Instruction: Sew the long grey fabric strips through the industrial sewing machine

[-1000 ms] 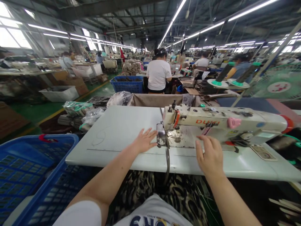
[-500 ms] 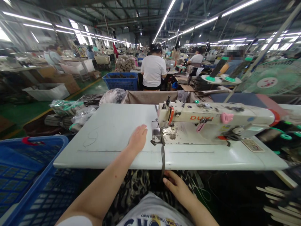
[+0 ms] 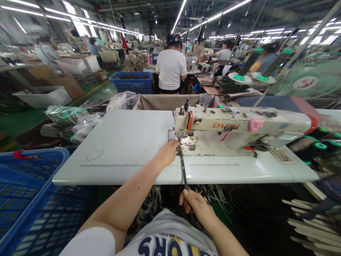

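A narrow dark strap runs from under the presser foot of the sewing machine toward me, over the table's front edge. My left hand rests on the needle plate just left of the foot. Its fingers are drawn together at the strap's edge, and the fingertips are partly hidden. Below the table edge, my right hand pinches the strap between thumb and curled fingers. Between the two hands the strap looks straight and taut, with small light marks on it.
The white table has a ruler line along its front. A blue basket stands at my left, with plastic-wrapped bundles behind it. Thread cones and a green fan are on the right. A co-worker sits ahead.
My left hand has moved right, from the bare table to the strap beside the presser foot. My right hand has closed on the strap, which now looks straighter. The view has shifted slightly.
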